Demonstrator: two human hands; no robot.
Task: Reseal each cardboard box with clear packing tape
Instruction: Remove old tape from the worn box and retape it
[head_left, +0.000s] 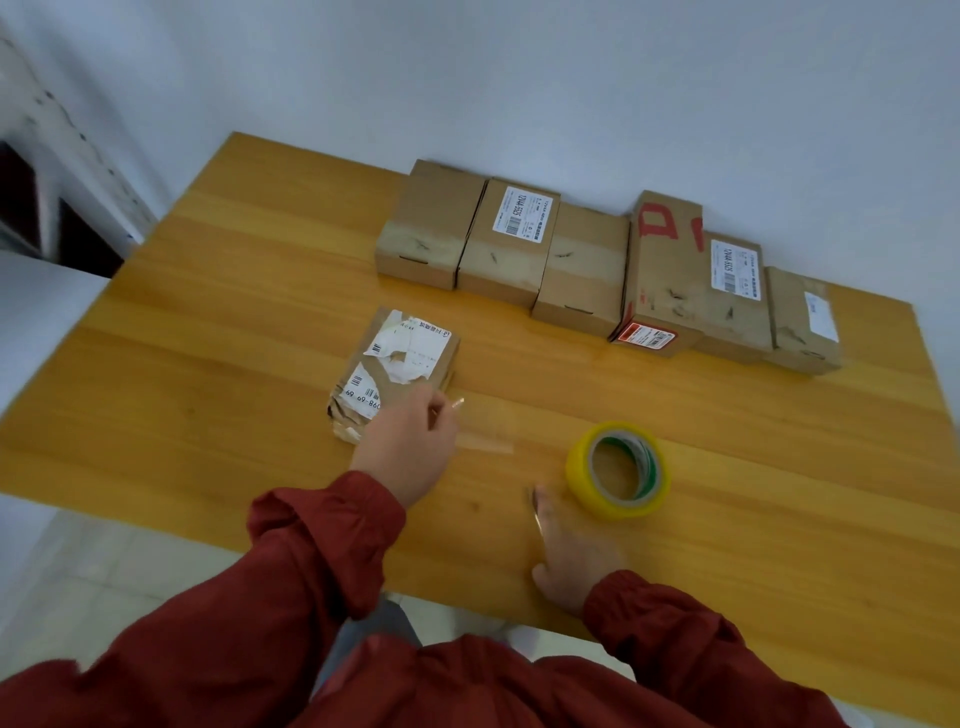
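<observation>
A small worn cardboard box (397, 371) with torn white labels lies on the wooden table (208, 338). My left hand (410, 447) is at its near right corner and pinches a strip of clear tape (483, 434), which stretches to the right just above the tabletop. A yellowish roll of packing tape (618, 470) rests on its side to the right. My right hand (574, 551), blurred, lies on the table just below the roll and holds a thin metallic blade or scissors (537, 512).
Several cardboard boxes (582, 265) stand in a row along the back of the table against the white wall; one bears red marks (657, 226). The table's near edge runs under my red sleeves. Pale floor shows at the lower left.
</observation>
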